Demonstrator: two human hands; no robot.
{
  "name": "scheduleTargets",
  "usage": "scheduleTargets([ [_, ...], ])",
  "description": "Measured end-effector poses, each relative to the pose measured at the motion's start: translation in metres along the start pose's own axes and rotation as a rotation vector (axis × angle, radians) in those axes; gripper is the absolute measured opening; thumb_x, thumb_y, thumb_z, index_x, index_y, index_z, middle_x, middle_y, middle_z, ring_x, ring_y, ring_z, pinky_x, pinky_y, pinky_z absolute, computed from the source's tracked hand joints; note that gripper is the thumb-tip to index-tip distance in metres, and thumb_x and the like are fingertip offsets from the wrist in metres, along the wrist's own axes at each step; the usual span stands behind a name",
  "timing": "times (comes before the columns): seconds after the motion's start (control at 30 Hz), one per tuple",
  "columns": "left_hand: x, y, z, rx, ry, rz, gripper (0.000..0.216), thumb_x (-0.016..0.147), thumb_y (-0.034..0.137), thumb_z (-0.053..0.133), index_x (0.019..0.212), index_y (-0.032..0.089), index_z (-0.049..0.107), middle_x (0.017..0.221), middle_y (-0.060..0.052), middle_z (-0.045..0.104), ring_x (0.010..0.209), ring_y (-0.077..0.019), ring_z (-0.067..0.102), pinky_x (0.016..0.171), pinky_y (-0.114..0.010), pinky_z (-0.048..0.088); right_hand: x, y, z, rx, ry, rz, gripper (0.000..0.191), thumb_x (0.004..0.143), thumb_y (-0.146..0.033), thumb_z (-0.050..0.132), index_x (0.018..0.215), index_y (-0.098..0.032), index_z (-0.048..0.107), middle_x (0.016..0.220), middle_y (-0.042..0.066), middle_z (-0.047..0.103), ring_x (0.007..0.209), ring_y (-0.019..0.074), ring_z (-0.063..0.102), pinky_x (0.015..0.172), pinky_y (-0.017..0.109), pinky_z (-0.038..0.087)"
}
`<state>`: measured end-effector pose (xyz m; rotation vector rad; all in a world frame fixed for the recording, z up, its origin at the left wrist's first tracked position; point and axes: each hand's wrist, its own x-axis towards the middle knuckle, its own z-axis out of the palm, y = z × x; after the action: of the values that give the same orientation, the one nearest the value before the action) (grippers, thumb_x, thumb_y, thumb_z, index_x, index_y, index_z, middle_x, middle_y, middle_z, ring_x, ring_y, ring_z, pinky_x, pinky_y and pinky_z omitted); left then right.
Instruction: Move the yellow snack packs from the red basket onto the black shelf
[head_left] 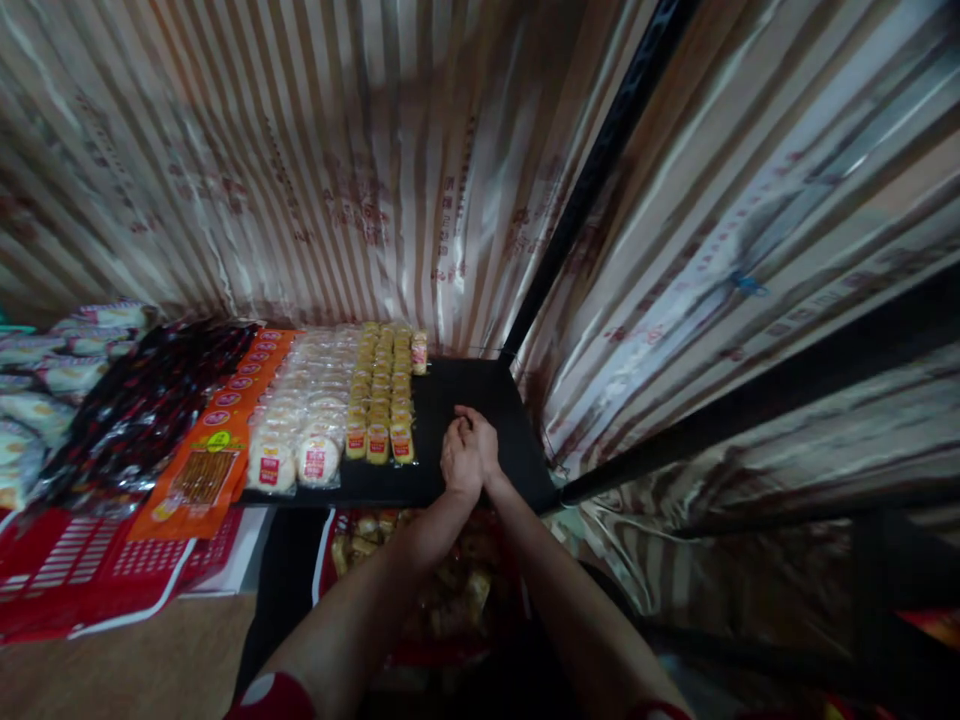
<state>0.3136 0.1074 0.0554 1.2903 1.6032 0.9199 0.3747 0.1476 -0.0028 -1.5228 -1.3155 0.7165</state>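
Observation:
My left hand point(459, 458) and my right hand point(484, 440) meet over the bare right end of a black shelf point(517, 450). Their fingers are curled and pressed together; whatever lies between them, if anything, is hidden. Just left of my hands stand rows of small yellow wrapped snacks point(379, 400), with one paler wrapped piece point(419, 352) at the back right of them. Below my forearms sits a red basket point(324, 560) with several loose wrapped snacks point(469, 600) in it.
Further left on the shelf are clear-wrapped round crackers point(319, 455), orange snack packets point(202, 475), dark shiny packets point(150, 420) and white packets point(79, 375). A red basket point(67, 575) is at lower left. Striped plastic sheeting point(337, 150) and a black post point(585, 190) bound the shelf.

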Motion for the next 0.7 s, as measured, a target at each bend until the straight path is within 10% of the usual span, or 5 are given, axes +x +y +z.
scheduleTargets([
  [0.4,-0.123,-0.068,-0.027,0.033,-0.220,0.292,0.038,0.087,0.031,0.036,0.117,0.015,0.053,0.119,-0.011,0.059,0.111,-0.0196,0.053,0.099,-0.034,0.039,-0.148,0.005,-0.047,-0.104,-0.021,-0.163,0.033,0.076,-0.018,0.038,0.093,-0.020,0.066,0.096,0.006,0.066,0.094,0.0191,0.058,0.085,0.033,0.045],
  [0.7,-0.113,-0.106,-0.026,0.385,-0.462,0.007,0.038,0.088,0.022,0.026,0.109,0.012,0.056,0.112,-0.014,0.061,0.106,-0.0202,0.055,0.095,-0.033,0.040,-0.141,0.024,-0.046,-0.756,-0.562,0.018,0.036,0.085,-0.015,0.035,0.109,-0.016,0.062,0.111,0.009,0.065,0.108,0.0185,0.055,0.093,0.029,0.038],
])
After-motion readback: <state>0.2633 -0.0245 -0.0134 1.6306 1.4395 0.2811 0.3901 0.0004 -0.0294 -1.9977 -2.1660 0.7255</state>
